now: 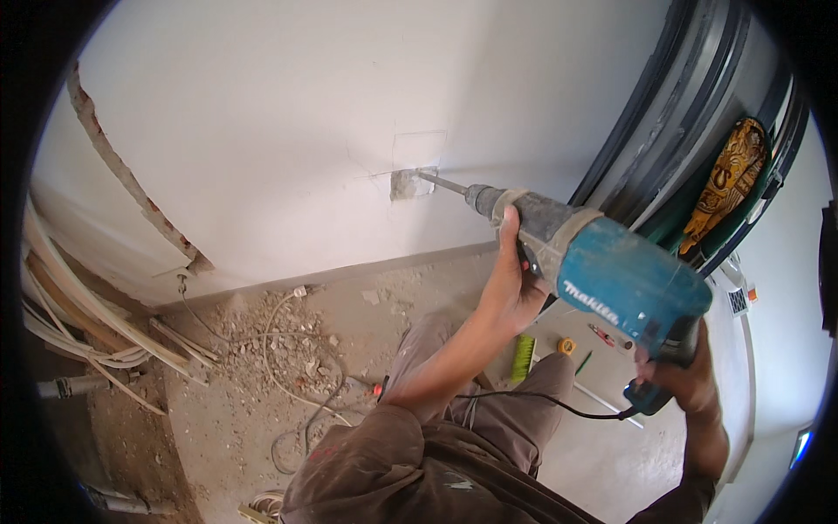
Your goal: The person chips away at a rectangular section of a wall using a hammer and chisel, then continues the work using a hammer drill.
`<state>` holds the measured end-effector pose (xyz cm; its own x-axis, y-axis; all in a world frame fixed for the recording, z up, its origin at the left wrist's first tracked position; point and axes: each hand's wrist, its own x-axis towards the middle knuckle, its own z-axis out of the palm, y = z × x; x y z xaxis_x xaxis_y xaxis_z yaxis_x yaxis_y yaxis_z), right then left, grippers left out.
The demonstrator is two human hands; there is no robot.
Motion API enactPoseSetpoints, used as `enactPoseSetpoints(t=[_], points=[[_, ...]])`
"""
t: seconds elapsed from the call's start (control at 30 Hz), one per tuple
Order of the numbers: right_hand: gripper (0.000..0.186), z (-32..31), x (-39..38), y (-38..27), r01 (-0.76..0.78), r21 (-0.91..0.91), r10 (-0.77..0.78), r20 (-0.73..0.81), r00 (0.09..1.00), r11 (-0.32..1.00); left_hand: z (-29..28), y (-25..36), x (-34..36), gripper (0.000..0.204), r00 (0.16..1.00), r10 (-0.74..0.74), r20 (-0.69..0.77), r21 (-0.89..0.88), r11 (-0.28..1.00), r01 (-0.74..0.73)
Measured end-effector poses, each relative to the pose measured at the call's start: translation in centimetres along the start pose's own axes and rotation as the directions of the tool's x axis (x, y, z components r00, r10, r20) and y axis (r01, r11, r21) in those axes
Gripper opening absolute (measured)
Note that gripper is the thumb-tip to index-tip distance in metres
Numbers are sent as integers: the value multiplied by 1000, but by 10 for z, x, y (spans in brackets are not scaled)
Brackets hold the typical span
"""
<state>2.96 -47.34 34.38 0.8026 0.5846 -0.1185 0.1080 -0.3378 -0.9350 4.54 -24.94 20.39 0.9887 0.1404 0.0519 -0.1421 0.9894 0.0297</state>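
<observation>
My left hand point(519, 293) is closed around the front handle of a blue and grey rotary hammer drill point(628, 271). At its back, my right hand point(685, 375) grips the rear handle, with the black cord running down from it. The drill points up-left at the wall point(288, 113), and its long steel bit point(449, 185) has its tip at a chipped, roughly square patch point(404, 188). A faintly drawn square outline point(420, 142) sits just above that patch. The tip's exact contact with the wall is too small to make out.
Rubble point(271, 349) and cables cover the floor below the wall. Conduits and pipes point(113, 341) lie at left, beside a long chase point(131, 166) cut into the wall. Dark long profiles point(655, 87) with a patterned yellow item point(724, 179) stand at right. A green brush point(524, 356) and tape roll point(566, 346) lie near my knee.
</observation>
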Motion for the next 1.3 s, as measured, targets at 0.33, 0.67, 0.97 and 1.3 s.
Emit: enactPoseSetpoints(t=[0.33, 0.67, 0.97, 1.3], points=[[64, -22, 79, -96, 166, -192, -154, 80, 985, 967, 49, 33, 46, 60, 998, 57, 25, -141, 989, -53], [50, -43, 164, -177, 332, -338, -174, 421, 890, 881, 91, 58, 77, 64, 971, 240, -5, -235, 943, -235], [85, -32, 68, -85, 251, -268, -176, 277, 945, 930, 38, 17, 36, 65, 988, 135, 70, 28, 990, -137], [78, -22, -35, 40, 227, 0, -226, 79, 971, 974, 5, -32, -28, 68, 999, 13, -46, 167, 986, -5]])
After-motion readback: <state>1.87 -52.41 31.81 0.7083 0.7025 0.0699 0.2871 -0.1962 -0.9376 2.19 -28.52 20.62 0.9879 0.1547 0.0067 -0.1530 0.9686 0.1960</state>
